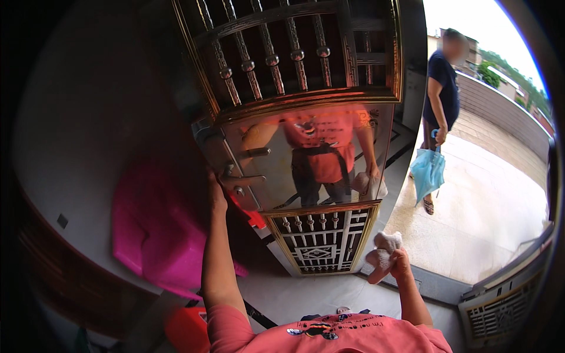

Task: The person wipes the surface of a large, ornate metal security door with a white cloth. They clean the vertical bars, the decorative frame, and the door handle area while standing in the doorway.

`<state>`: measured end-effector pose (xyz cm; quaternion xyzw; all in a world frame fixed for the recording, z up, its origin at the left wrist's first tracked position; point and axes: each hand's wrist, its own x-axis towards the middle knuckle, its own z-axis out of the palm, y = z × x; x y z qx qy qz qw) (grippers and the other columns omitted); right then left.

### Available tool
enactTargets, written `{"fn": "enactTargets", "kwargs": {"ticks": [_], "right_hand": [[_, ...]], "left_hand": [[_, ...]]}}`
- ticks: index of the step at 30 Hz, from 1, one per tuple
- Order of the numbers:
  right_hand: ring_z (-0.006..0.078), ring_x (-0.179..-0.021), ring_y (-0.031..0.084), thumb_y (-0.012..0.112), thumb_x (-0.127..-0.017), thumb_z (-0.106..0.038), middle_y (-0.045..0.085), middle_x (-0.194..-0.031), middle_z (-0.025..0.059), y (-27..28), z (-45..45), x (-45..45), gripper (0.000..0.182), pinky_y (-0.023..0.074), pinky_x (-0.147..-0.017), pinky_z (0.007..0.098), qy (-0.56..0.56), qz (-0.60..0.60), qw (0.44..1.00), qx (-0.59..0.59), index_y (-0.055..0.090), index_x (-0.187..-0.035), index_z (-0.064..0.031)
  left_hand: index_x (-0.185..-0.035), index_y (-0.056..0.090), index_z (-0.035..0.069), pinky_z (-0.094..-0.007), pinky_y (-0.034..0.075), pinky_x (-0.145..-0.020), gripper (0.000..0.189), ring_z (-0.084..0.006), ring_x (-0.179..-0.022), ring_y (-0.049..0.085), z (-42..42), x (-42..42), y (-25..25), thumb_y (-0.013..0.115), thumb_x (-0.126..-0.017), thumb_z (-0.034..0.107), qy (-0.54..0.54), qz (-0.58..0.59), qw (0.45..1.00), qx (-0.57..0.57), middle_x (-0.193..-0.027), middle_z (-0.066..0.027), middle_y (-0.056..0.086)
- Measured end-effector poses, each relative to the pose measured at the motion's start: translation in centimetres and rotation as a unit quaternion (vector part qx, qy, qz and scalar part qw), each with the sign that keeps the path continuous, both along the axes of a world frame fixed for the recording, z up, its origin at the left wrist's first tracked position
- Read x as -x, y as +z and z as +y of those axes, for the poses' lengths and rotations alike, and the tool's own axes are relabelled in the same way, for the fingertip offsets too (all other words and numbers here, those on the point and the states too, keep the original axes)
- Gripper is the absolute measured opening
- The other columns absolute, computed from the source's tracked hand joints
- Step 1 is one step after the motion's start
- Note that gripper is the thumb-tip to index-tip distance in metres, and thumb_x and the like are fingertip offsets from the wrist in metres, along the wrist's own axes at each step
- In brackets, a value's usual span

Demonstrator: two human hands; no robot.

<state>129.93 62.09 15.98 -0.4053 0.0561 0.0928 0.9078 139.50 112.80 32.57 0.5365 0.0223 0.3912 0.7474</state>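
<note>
In front of me a metal door (366,154) stands ajar, with a mirror-like middle panel between gold-framed grilles. My left hand (217,194) grips its edge beside the lever handle (242,180); the fingers lie partly in shadow and behind the edge. Below the handle is a keyhole (239,191). My right hand (401,264) holds a bunched, pale, fluffy cloth (383,253) low near the door's outer side. The shiny panel reflects my pink shirt and the cloth.
Outside the doorway a person (443,88) stands holding a light blue folded umbrella (428,172). A bright pink plastic object (159,229) leans by the wall at left. A red object (187,328) is low beside me. Another grilled door leaf (503,309) is at right, past the threshold (423,284).
</note>
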Motion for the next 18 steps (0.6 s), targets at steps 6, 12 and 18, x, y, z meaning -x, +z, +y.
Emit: {"fn": "enactTargets", "kwargs": {"ticks": [6, 12, 18], "right_hand": [[0.0243, -0.085, 0.055, 0.041, -0.057, -0.003, 0.054, -0.094, 0.0126, 1.0, 0.9, 1.7, 0.051, 0.0455, -0.077, 0.0323, -0.129, -0.095, 0.987, -0.011, 0.043, -0.108, 0.001], [0.0192, -0.095, 0.05, 0.046, -0.062, 0.001, 0.049, -0.105, 0.0094, 12.2, 8.6, -0.1, 0.055, 0.041, -0.082, 0.0286, -0.133, -0.25, 0.955, 0.084, 0.038, -0.116, 0.0015], [0.0191, -0.101, 0.045, 0.055, -0.064, 0.0, 0.049, -0.108, 0.0084, 22.0, 20.1, -3.7, 0.052, 0.0364, -0.088, 0.0315, -0.242, -0.465, 0.829, 0.193, 0.041, -0.114, -0.0023]], "left_hand": [[-0.093, 0.05, 0.007, -0.0291, 0.039, -0.07, 0.039, -0.0182, -0.075, 0.048, -3.1, 1.1, 2.4, 0.036, -0.086, 0.044, -0.023, 0.003, 0.999, -0.035, -0.079, -0.006, 0.049], [-0.095, 0.051, 0.003, -0.0302, 0.039, -0.073, 0.047, -0.0225, -0.082, 0.051, -0.2, 1.1, 0.4, 0.033, -0.086, 0.046, 0.044, -0.068, 0.937, -0.341, -0.086, -0.011, 0.053], [-0.094, 0.053, 0.0, -0.0316, 0.038, -0.074, 0.049, -0.0222, -0.082, 0.051, 0.5, 2.5, 0.1, 0.042, -0.082, 0.046, 0.068, 0.032, 0.923, -0.378, -0.085, -0.0119, 0.053]]}}
